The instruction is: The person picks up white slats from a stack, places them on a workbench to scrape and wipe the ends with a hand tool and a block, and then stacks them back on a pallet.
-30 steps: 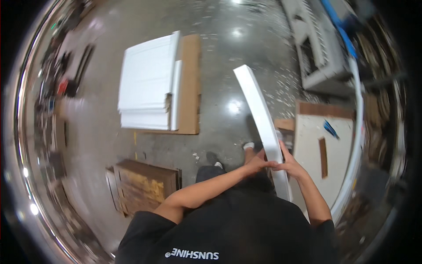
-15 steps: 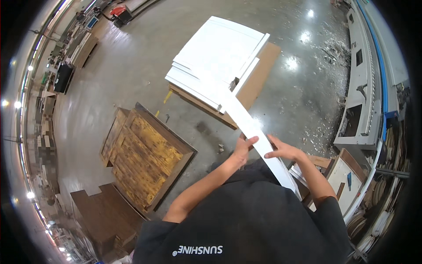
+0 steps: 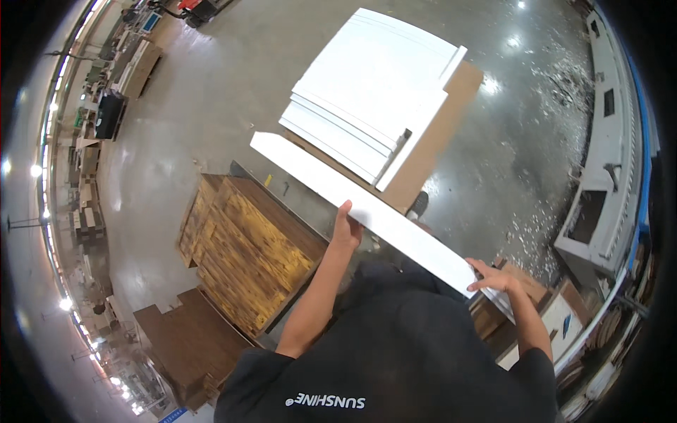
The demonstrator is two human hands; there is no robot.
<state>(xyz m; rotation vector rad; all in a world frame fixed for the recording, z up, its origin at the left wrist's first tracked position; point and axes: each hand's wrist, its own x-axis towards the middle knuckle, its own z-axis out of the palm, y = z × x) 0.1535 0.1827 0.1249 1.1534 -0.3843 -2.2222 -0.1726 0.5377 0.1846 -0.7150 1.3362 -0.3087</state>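
A long white board (image 3: 395, 229) lies slantwise across my front, its far end up to the left, its near end at my right. Partway along it, my left hand (image 3: 347, 225) grips the near edge, with the thumb on the top face and the fingers hidden underneath. Close to the right end, my right hand (image 3: 491, 277) holds the board between thumb and fingers. Just beyond the board is a stack of white panels (image 3: 374, 77) resting on a brown sheet (image 3: 451, 127).
Wood-grain panels (image 3: 247, 254) are piled at my left, with dark brown boards (image 3: 187, 335) nearer. A long grey machine (image 3: 606, 162) runs along the right, with shavings (image 3: 564, 84) on the floor beside it. Close at my right stands an open-topped box (image 3: 557, 324).
The white board has swung from pointing at the panel stack to lying across its near side. My hands have moved apart, the right one sliding toward the board's right end.
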